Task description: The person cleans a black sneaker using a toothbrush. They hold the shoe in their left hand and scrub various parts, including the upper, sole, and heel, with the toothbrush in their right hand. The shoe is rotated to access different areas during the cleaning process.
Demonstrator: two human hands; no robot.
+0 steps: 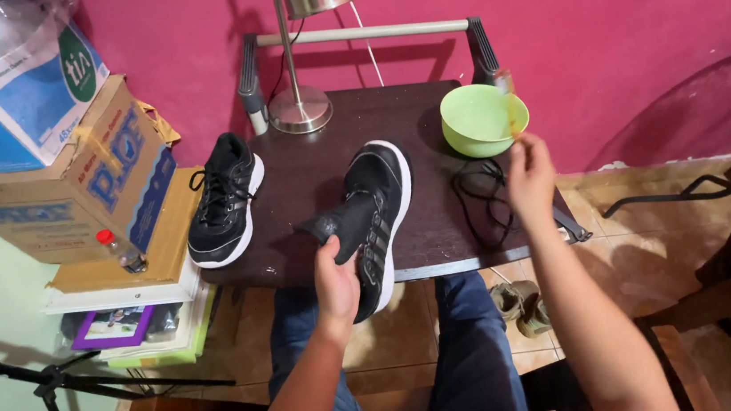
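The black sneaker [377, 218] with its white sole lies on the dark table [309, 180], laceless, tongue pulled out toward the person, heel end hanging over the near edge. The left hand [335, 282] grips it at the tongue and collar, fingers closed on the fabric. Up and to the right, the right hand [530, 176] pinches a small brush [509, 102], blurred, just over the green bowl [482, 119]. Below that hand lie loose black laces [479, 196]. Far left of the left hand sits the second black sneaker [224, 199], laced.
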